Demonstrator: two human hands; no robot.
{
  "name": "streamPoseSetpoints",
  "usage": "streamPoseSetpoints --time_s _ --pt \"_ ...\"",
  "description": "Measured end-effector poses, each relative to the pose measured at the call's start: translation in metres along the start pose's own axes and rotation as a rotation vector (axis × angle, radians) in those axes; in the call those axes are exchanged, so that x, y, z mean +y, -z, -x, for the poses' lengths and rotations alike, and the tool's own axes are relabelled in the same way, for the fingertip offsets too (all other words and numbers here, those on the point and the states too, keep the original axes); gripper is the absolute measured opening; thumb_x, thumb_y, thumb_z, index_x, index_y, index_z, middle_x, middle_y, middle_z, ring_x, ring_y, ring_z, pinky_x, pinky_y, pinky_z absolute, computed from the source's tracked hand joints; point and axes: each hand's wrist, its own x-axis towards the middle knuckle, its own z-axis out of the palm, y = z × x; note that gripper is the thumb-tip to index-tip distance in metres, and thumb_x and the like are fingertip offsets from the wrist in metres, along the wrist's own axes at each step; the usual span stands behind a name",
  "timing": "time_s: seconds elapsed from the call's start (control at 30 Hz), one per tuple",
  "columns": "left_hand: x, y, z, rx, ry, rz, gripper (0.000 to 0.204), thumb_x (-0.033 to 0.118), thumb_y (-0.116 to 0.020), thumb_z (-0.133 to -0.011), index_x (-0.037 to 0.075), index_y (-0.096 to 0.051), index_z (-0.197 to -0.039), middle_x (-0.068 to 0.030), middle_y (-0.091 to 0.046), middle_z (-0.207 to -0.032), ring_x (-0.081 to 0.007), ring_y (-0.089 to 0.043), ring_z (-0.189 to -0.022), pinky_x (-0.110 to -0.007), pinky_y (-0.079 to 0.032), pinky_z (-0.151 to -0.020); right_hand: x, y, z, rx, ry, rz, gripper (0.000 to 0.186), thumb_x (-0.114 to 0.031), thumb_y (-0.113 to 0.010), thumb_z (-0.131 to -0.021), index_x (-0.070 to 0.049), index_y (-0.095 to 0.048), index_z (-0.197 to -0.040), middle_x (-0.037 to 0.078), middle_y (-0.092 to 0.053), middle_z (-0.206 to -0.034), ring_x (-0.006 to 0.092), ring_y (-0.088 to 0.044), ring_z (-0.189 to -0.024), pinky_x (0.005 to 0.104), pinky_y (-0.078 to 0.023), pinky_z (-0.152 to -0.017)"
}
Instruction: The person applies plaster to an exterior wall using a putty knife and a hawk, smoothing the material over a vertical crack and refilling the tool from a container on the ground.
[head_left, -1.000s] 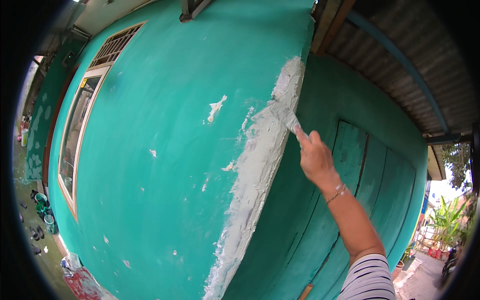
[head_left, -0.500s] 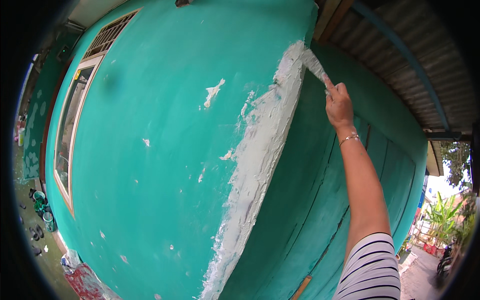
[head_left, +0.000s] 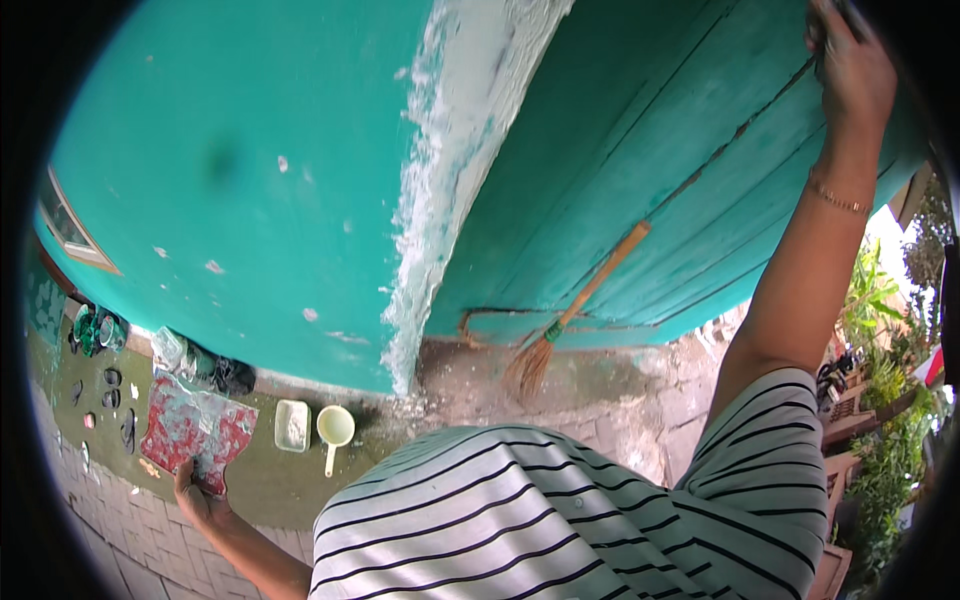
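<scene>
My left hand (head_left: pixel 200 503), low on the left, is closed on the lower edge of a red putty board (head_left: pixel 212 428) smeared with grey-white filler. My right hand (head_left: pixel 858 78) is raised at the upper right, in front of the green wooden panels (head_left: pixel 690 230). Its fingers are wrapped round the handle of a putty knife, whose blade is cut off by the picture's rim. A thick, rough band of white putty (head_left: pixel 455 130) runs down the corner of the turquoise wall (head_left: pixel 250 230), ragged along its left side.
A straw broom (head_left: pixel 585 300) leans on the panels. By the wall's foot stand a white tray (head_left: pixel 293 426) and a cream dipper (head_left: pixel 336 427). Bags (head_left: pixel 185 350), buckets (head_left: pixel 98 330) and sandals (head_left: pixel 112 385) lie further left. Plants (head_left: pixel 880 440) line the right.
The view has tilted down, bringing my torso, left hand and the ground into sight. My right hand has left the top of the putty band and moved right.
</scene>
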Motion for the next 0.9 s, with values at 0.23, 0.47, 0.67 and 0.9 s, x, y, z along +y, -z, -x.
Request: streamPoseSetpoints --time_s 0.23,0.47,0.67,0.9 --pt "0.041 -0.008 -0.011 -0.061 0.059 -0.119 0.025 0.000 -0.057 -0.087 -0.008 -0.057 -0.110 -0.0179 -0.067 -0.104 -0.0291 -0.069 -0.089 -0.043 -0.061 -0.077 0.085 0.044 0.257 -0.018 -0.819 -0.257 0.054 -0.004 -0.067 -0.088 0.006 -0.047 -0.137 -0.001 -0.053 -0.077 0.0054 -0.043 -0.056 0.0213 -0.034 -0.045" --pt "0.074 0.010 0.028 -0.050 -0.004 -0.200 0.025 0.000 -0.057 -0.088 -0.011 -0.056 -0.111 -0.0197 -0.066 -0.107 -0.0296 -0.068 -0.094 -0.043 -0.059 -0.080 0.087 0.042 0.364 0.027 -1.165 -0.180 0.029 -0.008 -0.068 -0.089 0.001 -0.060 -0.115 -0.003 -0.053 -0.070 0.0040 -0.042 -0.051 0.0209 -0.034 -0.042" --pt "0.071 0.052 0.110 0.109 -0.101 -0.135 0.028 -0.002 -0.057 -0.087 -0.010 -0.056 -0.114 -0.0193 -0.066 -0.109 -0.0294 -0.067 -0.096 -0.041 -0.058 -0.083 0.102 0.028 0.388 -0.133 -1.126 -0.346 0.029 -0.005 -0.065 -0.090 0.000 -0.060 -0.117 -0.002 -0.055 -0.075 0.0043 -0.040 -0.051 0.0213 -0.032 -0.042" --pt "0.033 0.135 0.203 0.238 -0.047 -0.137 0.027 -0.002 -0.056 -0.086 -0.011 -0.057 -0.112 -0.0180 -0.068 -0.104 -0.0286 -0.068 -0.093 -0.040 -0.059 -0.083 0.079 0.016 0.427 -0.323 -1.117 -0.506 0.024 -0.005 -0.069 -0.087 0.001 -0.062 -0.110 -0.003 -0.052 -0.069 0.0030 -0.042 -0.052 0.0210 -0.033 -0.044"
